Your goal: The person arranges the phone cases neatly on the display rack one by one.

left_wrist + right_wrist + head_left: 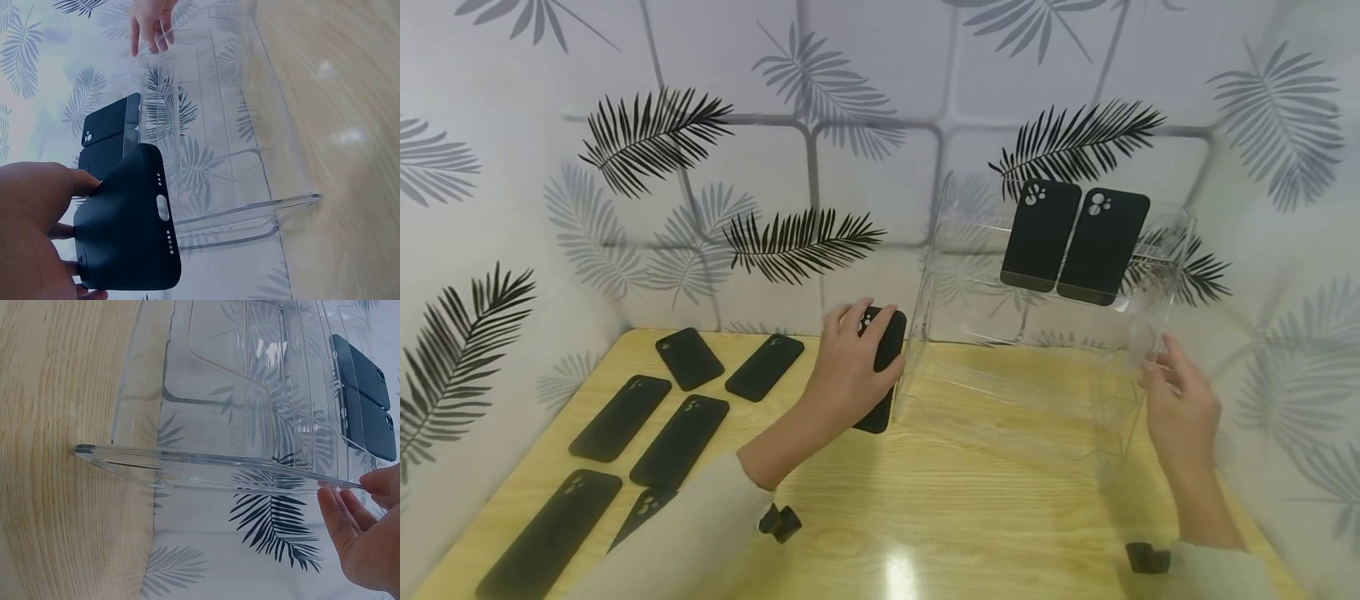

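My left hand grips a black phone case by its long edges, thumb on one side and fingers on the other. That case is beside the left side of a clear acrylic tiered display stand; its bottom edge with a charging-port cutout faces the left wrist camera. With thumb and fingers my right hand pinches the edge of the stand's right side panel. Two black phone cases, one left and one right, lean side by side on the stand's upper tier, camera holes up.
Several black phone cases, among them one near the front and one at the back, lie spread over the left of the wooden table. My left sleeve partly covers one. Leaf-patterned wall covering rises right behind the table.
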`<state>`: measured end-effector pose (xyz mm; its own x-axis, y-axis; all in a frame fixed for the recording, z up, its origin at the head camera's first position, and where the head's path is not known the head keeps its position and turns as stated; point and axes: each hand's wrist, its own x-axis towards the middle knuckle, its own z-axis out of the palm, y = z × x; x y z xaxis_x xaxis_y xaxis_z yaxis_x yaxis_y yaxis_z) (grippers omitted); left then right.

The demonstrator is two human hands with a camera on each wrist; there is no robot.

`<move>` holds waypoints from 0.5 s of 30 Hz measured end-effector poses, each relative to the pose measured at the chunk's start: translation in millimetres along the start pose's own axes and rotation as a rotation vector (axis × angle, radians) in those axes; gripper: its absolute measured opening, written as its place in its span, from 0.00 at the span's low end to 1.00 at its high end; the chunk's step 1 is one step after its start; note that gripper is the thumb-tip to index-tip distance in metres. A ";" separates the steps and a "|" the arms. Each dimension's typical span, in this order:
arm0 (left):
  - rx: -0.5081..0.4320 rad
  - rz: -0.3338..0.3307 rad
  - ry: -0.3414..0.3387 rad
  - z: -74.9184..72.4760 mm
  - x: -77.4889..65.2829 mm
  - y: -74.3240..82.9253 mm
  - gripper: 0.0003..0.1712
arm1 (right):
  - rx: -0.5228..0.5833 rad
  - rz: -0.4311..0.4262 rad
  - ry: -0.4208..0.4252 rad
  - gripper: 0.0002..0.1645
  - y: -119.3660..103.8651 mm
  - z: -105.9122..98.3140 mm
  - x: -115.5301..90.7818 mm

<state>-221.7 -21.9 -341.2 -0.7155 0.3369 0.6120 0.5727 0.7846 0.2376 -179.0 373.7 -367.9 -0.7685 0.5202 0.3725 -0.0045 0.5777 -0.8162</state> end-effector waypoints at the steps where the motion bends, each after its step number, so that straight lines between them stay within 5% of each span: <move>1: 0.004 0.008 0.003 1.1 4.0 0.8 0.34 | 0.002 -0.005 0.004 0.30 0.3 0.5 -0.1; 15: 0.005 0.057 0.054 12.7 69.4 4.0 0.33 | 0.016 -0.017 0.017 0.30 0.2 1.4 -0.4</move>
<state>-274.1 11.3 -307.4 -0.6591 0.3528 0.6641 0.6099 0.7675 0.1976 -179.6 372.7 -368.8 -0.7575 0.5208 0.3937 -0.0280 0.5767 -0.8165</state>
